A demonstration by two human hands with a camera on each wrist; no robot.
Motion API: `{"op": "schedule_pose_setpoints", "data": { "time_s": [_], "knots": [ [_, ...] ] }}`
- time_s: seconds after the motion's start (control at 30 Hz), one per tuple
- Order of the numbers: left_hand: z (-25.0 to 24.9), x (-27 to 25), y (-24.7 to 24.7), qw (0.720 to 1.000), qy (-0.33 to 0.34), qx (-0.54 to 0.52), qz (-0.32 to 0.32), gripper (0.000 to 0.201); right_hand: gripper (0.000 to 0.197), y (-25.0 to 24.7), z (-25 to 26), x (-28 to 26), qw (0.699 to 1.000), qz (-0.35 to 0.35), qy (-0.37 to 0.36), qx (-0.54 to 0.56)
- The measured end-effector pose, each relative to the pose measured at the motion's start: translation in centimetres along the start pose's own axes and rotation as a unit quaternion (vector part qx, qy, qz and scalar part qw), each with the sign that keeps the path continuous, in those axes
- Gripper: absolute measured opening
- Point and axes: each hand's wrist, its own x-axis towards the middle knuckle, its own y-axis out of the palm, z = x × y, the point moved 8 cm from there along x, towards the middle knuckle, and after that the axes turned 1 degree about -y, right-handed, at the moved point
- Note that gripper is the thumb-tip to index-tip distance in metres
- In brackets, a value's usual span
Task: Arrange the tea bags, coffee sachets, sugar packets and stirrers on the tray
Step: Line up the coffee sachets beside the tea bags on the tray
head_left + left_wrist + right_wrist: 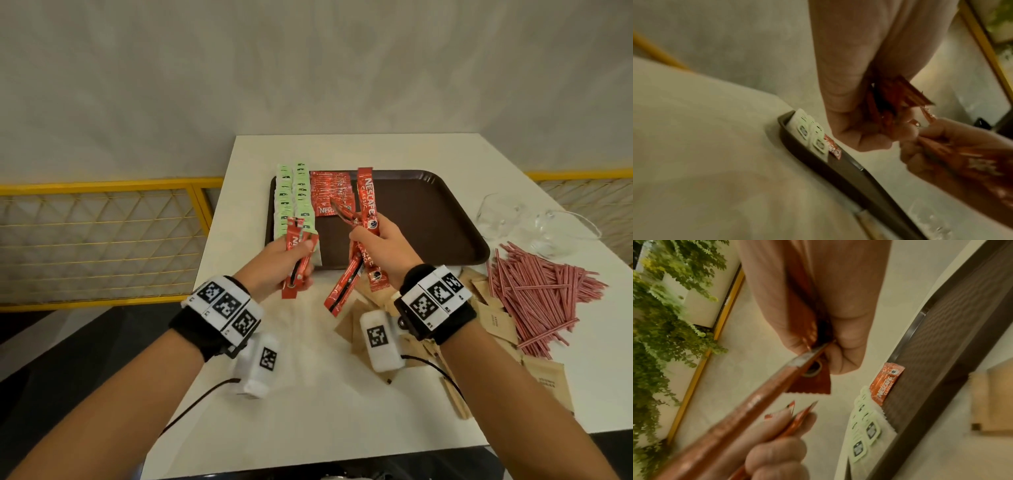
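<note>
Left hand (291,262) fingers (306,246) clamp a few coffee sachets (295,263). Right hand (383,246) fingers curl round several more sachets (366,205), both above the tray (428,219).

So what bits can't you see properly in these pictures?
- Sugar packets: head view, many lie under the right hand and its wristband, so no count.
- Sachets in the left hand: fingers cover them; left wrist view is blurred. Number unclear.
- Tea bags: print too small to read.
- Glass bowls: head view, contents unclear.
- Tray: cut off by the right wrist view's edge.
</note>
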Motion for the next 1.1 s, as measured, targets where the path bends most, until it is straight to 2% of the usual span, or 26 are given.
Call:
{"op": "schedule_pose_setpoints", "data": {
  "time_s": [0.07,0.13,0.2,0.27,0.37,0.47,0.57,0.63,0.7,0.8,0.9,1.0,1.1],
  "knots": [
    [-0.6,0.1,1.7,0.999,-0.009,-0.029,0.036,0.024,0.019,0.7,0.7,0.2,0.999,-0.002,-0.019,0.040],
    [-1.4,0.0,3.4,0.996,0.016,0.011,0.082,0.020,0.022,1.3,1.0,0.5,0.996,0.006,-0.030,0.081],
    [-1.5,0.3,4.3,0.994,0.030,0.048,0.098,0.010,0.021,1.5,1.1,0.6,0.995,0.013,-0.028,0.100],
    [-1.2,0.8,4.3,0.994,0.024,0.046,0.092,0.014,0.023,1.4,1.1,0.7,0.993,0.009,-0.025,0.117],
    [-0.6,1.3,4.3,0.996,0.006,-0.013,0.083,0.013,0.025,1.0,0.8,1.1,0.990,-0.013,-0.020,0.139],
    [-0.6,1.7,4.1,0.997,0.016,-0.022,0.077,0.006,0.023,0.3,0.3,1.3,0.991,-0.040,-0.016,0.129],
    [-1.2,2.3,3.0,0.998,0.042,-0.043,0.022,0.007,0.019,-0.7,0.2,1.3,0.993,-0.042,-0.022,0.112],
    [-1.8,2.7,2.2,0.994,0.048,-0.100,-0.015,0.017,0.017,-0.7,0.5,1.2,0.993,-0.011,-0.028,0.117],
    [-2.4,2.8,2.6,0.990,0.056,-0.133,-0.006,0.033,0.020,0.2,1.3,0.8,0.992,0.041,-0.040,0.108],
    [-3.4,3.1,3.7,0.986,0.086,-0.145,0.011,0.054,0.033,2.1,2.0,0.5,0.991,0.106,-0.080,0.033],
    [-3.6,3.3,3.6,0.981,0.099,-0.162,-0.030,0.043,0.044,2.5,2.0,0.6,0.984,0.134,-0.117,-0.011],
    [-3.5,3.3,3.6,0.977,0.105,-0.177,-0.057,0.028,0.051,2.3,1.8,0.5,0.978,0.168,-0.125,-0.005],
    [-3.9,3.4,3.6,0.971,0.122,-0.186,-0.085,0.033,0.052,1.9,1.8,0.3,0.973,0.193,-0.128,0.000]
  ]
}}
